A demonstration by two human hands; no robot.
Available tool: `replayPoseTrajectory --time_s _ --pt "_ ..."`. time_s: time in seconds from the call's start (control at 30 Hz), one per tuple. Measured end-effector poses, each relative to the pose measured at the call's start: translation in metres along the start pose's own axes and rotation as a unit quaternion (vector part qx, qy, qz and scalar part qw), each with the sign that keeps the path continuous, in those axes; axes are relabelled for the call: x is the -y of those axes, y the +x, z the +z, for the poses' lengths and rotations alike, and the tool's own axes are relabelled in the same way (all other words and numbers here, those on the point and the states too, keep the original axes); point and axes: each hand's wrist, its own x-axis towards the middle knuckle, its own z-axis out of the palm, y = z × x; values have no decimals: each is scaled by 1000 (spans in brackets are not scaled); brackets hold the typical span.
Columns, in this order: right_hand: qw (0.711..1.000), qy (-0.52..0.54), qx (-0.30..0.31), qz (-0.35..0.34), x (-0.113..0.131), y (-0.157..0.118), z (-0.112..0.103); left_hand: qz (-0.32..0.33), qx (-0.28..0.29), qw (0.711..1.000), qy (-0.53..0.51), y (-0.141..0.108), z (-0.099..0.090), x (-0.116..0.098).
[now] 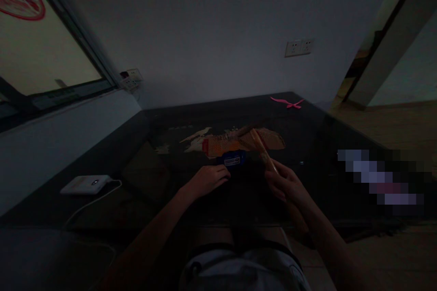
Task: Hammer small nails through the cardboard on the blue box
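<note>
The scene is very dark. My right hand (285, 182) is closed around a long, light-brown wooden-looking stick (262, 148), which slants from upper left down along my forearm. Palm down on the black tabletop (246, 195), my left hand (210, 178) lies with its fingers loosely stretched and nothing visible in them. Just beyond its fingertips is a small dark blue object (233, 159) with a white label; contact between them is hard to tell. Behind these lies a patch of tan and orange printed paper-like material (223, 144) with ragged edges, partly overlapped by the stick.
A white power bank-like device (87, 184) with a cable sits at the left. A pink ribbon-like strip (290, 103) lies near the back edge. A pixelated area (378, 179) covers something at the right. Wall sockets (299, 47) are above the table; a window is at left.
</note>
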Motion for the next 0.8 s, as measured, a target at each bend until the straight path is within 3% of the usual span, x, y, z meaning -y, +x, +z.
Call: replayPoseTrajectory --time_s 0.2,0.47,0.63,0.8 --pt "1000 15 -13 -6 0 0 -1 -20 24 999 31 5 11 17" --pt "1000 13 -21 -3 2 -1 0 -41 39 998 29 6 7 3" --pt "1000 12 -18 -10 4 -2 2 -34 -61 995 -77 1 -5 -12" --pt "1000 1 -17 -15 4 -1 2 -60 -197 970 -132 8 -36 -17"
